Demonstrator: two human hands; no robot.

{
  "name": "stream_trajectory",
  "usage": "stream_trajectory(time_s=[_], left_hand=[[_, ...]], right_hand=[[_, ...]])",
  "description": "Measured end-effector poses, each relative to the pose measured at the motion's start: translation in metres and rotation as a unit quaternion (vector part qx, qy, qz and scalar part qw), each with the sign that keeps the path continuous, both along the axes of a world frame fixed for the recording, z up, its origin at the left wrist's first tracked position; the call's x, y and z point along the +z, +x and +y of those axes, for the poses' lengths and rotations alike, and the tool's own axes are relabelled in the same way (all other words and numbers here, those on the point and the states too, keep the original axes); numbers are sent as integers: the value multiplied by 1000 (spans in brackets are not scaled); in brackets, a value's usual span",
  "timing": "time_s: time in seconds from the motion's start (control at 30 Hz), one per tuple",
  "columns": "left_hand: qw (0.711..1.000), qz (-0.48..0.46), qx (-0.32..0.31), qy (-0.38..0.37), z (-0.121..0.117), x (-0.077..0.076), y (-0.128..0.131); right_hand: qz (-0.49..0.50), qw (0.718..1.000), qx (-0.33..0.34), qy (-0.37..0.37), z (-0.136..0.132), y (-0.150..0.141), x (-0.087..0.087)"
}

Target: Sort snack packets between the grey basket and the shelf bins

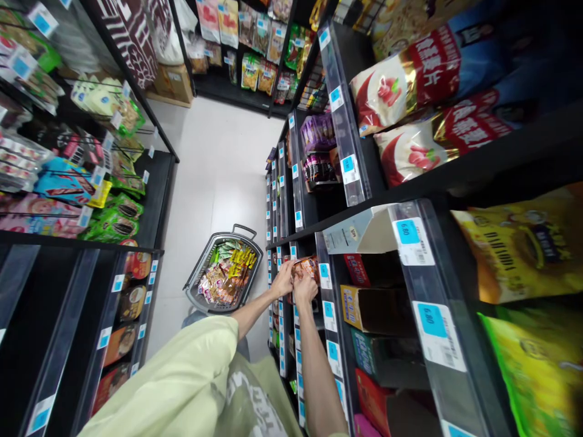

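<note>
My left hand (283, 280) and my right hand (305, 289) are close together at a lower shelf on the right side of the aisle. Both have their fingers curled in at an orange-brown snack packet (308, 264) on that shelf. My left hand is at its near left edge, my right hand at its front; the fingertips are partly hidden. On the floor to the left stands a dark shopping basket (192, 290), its handle raised at the far end. Yellow snack packets (243, 262) and several brown, pink and green packs lie inside it.
Shelf rails with blue-and-white price tags (348, 167) line the right side. Open cartons (364, 308) and large red-and-white bags (410, 85) fill nearby shelves. At left, a rack holds green snack bags (113, 218). A cardboard box (170, 84) stands at the aisle's far end.
</note>
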State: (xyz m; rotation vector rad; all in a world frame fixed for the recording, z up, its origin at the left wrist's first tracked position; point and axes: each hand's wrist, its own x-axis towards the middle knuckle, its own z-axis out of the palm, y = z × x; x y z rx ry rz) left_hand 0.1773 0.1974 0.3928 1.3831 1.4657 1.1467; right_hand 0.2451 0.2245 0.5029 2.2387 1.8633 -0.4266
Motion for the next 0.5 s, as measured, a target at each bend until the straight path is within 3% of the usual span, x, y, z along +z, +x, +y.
stream_trajectory(time_s=[0.33,0.5], left_hand=[[999,3,-10,-31,12,5,10],[999,3,-37,-29,17,10,10]], right_hand=[[28,996,-81,2,8,10,-1],[120,987,-55,90,-24,6,14]])
